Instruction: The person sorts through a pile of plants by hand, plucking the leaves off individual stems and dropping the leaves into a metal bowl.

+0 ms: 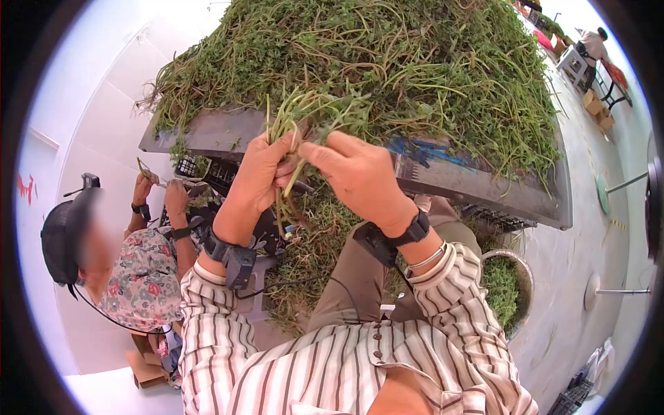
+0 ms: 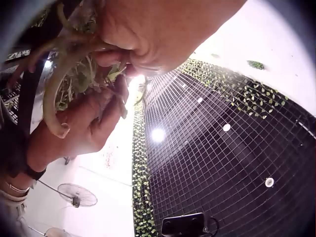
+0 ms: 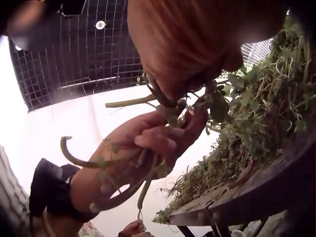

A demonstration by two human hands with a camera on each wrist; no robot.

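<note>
In the head view my left hand (image 1: 259, 173) grips a small bunch of green stems (image 1: 282, 124), with cut ends hanging below the fist. My right hand (image 1: 360, 178) is close beside it, thumb and fingers pinching at leafy stems by the bunch. The left wrist view shows the left hand (image 2: 158, 34) above and the right hand (image 2: 79, 128) below, with a thick curved stem (image 2: 52, 98) in front. In the right wrist view, stems (image 3: 118, 160) stick out from the left hand (image 3: 143, 143), and the right hand (image 3: 192, 44) covers part of the leaves.
A large heap of greens (image 1: 387, 69) lies on a dark table (image 1: 484, 183) ahead. More greens (image 1: 311, 256) are beneath it, and a round tub (image 1: 515, 277) of greens stands at the right. Another person (image 1: 142, 270) in a cap works at the left.
</note>
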